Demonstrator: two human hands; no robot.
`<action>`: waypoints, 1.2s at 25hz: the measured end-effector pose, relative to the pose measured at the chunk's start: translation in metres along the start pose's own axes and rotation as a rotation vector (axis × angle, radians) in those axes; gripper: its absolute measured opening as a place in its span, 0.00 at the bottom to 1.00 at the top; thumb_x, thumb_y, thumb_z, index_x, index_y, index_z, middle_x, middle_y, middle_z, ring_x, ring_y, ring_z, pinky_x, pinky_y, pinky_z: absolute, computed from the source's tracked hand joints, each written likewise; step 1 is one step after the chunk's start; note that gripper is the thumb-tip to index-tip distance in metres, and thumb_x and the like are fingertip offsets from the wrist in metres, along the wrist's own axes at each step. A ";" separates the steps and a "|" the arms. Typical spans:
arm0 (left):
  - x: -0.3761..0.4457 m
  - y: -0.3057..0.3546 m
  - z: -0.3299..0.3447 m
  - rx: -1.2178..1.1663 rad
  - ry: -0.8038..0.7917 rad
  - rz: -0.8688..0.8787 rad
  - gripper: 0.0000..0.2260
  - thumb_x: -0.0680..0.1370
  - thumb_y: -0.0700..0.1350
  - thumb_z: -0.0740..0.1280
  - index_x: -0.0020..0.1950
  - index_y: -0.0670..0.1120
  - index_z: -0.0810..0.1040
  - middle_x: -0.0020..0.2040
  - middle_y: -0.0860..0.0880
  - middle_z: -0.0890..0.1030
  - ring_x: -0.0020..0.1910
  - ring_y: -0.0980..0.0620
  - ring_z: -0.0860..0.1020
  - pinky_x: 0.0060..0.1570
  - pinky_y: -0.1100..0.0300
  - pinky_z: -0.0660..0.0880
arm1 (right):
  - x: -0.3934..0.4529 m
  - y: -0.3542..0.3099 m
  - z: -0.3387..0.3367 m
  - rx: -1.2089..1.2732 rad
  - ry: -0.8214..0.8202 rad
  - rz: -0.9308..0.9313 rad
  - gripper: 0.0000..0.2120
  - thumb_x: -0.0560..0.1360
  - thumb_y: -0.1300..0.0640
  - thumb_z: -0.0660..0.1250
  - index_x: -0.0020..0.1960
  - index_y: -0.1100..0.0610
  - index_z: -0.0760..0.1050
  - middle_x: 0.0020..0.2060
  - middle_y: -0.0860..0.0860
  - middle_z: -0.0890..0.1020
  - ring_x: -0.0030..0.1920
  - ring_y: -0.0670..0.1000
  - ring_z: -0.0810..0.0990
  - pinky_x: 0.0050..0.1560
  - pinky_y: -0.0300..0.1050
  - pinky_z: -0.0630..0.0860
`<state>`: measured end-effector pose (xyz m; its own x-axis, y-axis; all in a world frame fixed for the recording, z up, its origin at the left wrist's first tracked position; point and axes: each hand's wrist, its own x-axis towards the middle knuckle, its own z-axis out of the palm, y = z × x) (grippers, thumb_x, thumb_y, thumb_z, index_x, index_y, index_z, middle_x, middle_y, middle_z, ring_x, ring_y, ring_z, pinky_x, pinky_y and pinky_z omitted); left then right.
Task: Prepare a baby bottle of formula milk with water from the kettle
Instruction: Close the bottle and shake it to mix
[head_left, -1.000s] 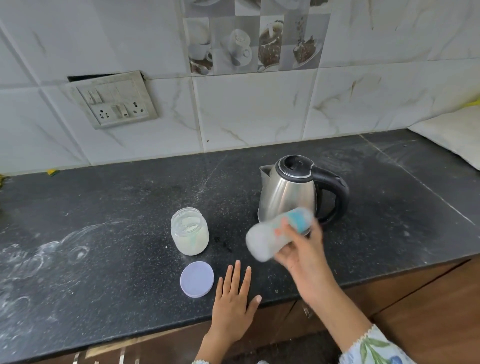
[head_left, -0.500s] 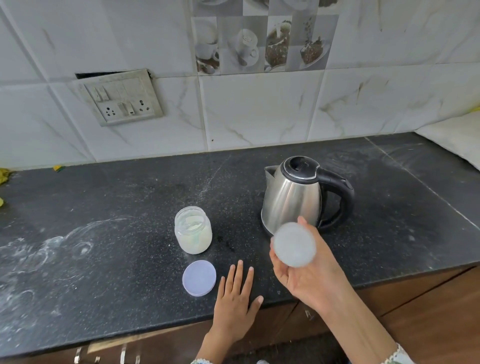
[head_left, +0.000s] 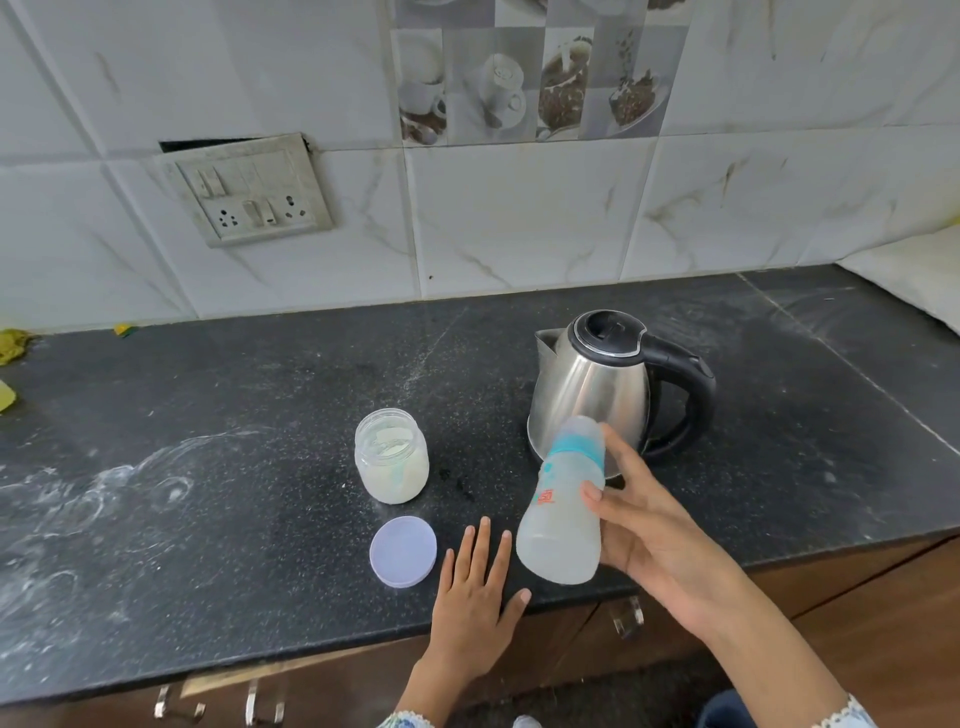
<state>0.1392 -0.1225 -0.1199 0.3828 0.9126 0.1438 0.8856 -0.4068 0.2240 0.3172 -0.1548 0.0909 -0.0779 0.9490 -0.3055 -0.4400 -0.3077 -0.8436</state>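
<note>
Bottle (head_left: 563, 512) held tilted in right hand (head_left: 660, 535), above bench (head_left: 208, 467) front edge, cap end toward 12 o'clock, just before kettle (head_left: 597, 395). Right grip clasped round bottle. Left hand (head_left: 475, 587) flat on bench, fingers straight, grip released. Open jar (head_left: 392, 457) at 10 o'clock from bottle; lid (head_left: 403, 552) just beside left hand at 9 o'clock. Half a second ago, bottle base faced camera; now swung side-on.

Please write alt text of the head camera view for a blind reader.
The right hand holds a tilted baby bottle of milky liquid above a black counter; the left hand rests flat. Behind stand a steel kettle and an open jar, its lid nearby.
</note>
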 end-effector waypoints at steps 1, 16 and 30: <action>0.000 0.000 -0.001 -0.011 -0.011 0.005 0.28 0.81 0.61 0.41 0.78 0.49 0.44 0.70 0.45 0.72 0.71 0.46 0.61 0.68 0.50 0.57 | 0.004 0.000 -0.002 -0.054 0.062 -0.089 0.39 0.64 0.59 0.76 0.69 0.39 0.66 0.59 0.56 0.82 0.57 0.56 0.83 0.45 0.53 0.83; -0.001 -0.005 0.008 -0.033 -0.009 0.033 0.27 0.80 0.62 0.44 0.77 0.54 0.51 0.77 0.55 0.37 0.76 0.49 0.50 0.71 0.56 0.42 | 0.005 0.034 0.021 0.021 0.114 -0.171 0.42 0.62 0.66 0.75 0.69 0.40 0.65 0.55 0.56 0.83 0.54 0.56 0.84 0.45 0.56 0.83; 0.000 -0.001 0.004 -0.039 -0.015 0.028 0.27 0.81 0.62 0.44 0.77 0.51 0.54 0.76 0.50 0.60 0.76 0.47 0.55 0.71 0.55 0.43 | 0.020 0.029 0.017 0.151 0.216 -0.273 0.39 0.66 0.65 0.73 0.70 0.40 0.64 0.60 0.55 0.80 0.57 0.56 0.83 0.48 0.58 0.82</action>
<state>0.1389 -0.1223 -0.1237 0.4113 0.9013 0.1358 0.8639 -0.4330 0.2574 0.2881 -0.1438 0.0680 0.2433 0.9535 -0.1781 -0.5465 -0.0169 -0.8373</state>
